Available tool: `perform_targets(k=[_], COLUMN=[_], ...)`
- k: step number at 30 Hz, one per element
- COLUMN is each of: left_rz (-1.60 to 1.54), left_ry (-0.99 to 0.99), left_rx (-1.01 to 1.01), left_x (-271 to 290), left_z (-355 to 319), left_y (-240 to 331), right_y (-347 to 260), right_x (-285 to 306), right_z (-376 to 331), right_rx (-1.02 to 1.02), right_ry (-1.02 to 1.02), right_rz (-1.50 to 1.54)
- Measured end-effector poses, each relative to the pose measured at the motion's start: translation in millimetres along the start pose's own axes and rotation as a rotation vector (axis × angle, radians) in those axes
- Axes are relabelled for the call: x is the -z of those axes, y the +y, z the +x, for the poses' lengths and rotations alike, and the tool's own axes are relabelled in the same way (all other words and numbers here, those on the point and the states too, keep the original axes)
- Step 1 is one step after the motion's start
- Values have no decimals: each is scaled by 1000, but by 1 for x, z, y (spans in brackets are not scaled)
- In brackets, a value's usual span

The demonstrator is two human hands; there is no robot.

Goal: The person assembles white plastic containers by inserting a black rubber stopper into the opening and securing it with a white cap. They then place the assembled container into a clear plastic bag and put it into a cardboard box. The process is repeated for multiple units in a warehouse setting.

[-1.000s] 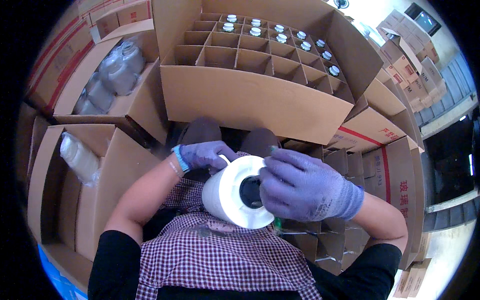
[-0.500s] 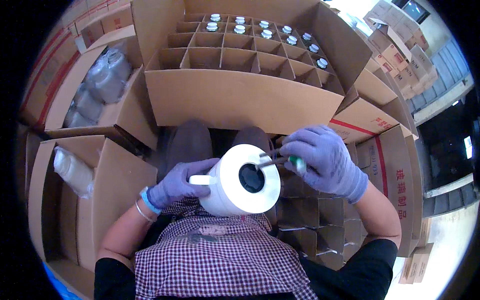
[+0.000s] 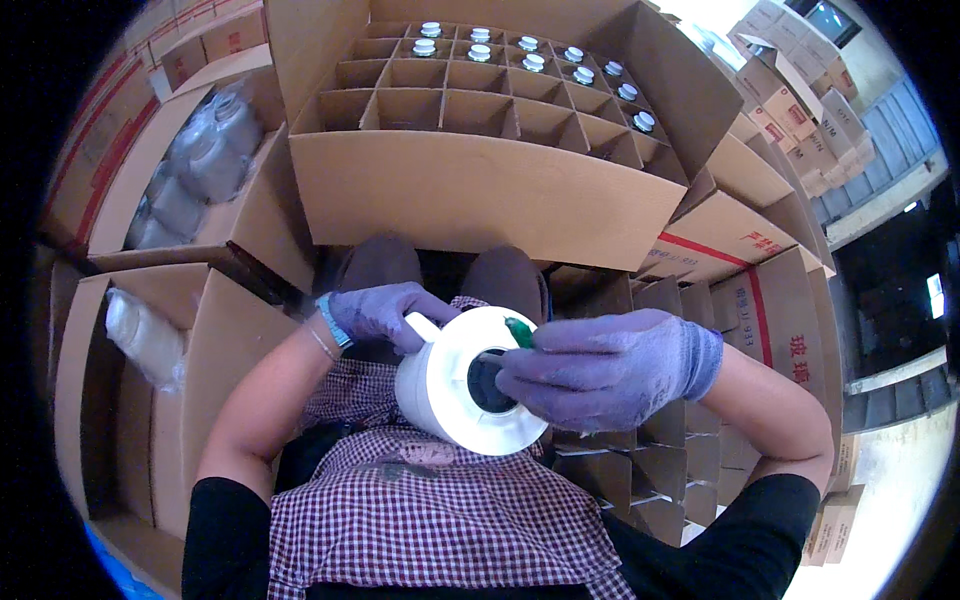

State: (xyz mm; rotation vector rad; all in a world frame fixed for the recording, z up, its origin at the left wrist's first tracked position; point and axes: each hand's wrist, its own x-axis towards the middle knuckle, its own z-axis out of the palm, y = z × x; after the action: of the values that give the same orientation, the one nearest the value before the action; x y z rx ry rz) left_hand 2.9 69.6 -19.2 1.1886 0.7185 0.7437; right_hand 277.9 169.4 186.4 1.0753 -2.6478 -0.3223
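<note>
A white jug (image 3: 440,395) with a side handle is held over my lap, its round base and dark recess facing up at me. My left hand (image 3: 385,312), in a purple glove, grips the handle at the jug's upper left. My right hand (image 3: 610,365), also gloved, lies across the right side of the base and pinches a small green-tipped tool (image 3: 519,333) against the base rim. Part of the dark recess is covered by my right fingers.
A large open carton with cardboard dividers (image 3: 480,200) stands in front of my knees; white-capped bottles (image 3: 530,62) fill its far cells. On the left are a carton of bagged bottles (image 3: 190,170) and another with a wrapped bundle (image 3: 140,335). Divider cells (image 3: 640,470) sit under my right arm.
My right hand has slid down and left across the jug's base with the green tool. My left hand has shifted up onto the handle, and the jug sits slightly lower.
</note>
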Motion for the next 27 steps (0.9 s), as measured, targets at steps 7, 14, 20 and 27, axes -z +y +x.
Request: perform_targets(k=[7, 14, 20, 27], left_rz=[21, 26, 291, -83], left_ry=[127, 664, 828, 859], left_rx=[-19, -72, -75, -152], left_x=[-12, -88, -142, -100], left_z=[-8, -26, -24, -15], left_y=[3, 11, 10, 13], right_y=[6, -3, 9, 98], right_x=[-9, -35, -58, -31], right_z=[0, -17, -36, -95], right_rx=[-58, -992, -1828, -1559], right_ry=[-15, -120, -209, 385], right_rz=[150, 373, 1316, 166])
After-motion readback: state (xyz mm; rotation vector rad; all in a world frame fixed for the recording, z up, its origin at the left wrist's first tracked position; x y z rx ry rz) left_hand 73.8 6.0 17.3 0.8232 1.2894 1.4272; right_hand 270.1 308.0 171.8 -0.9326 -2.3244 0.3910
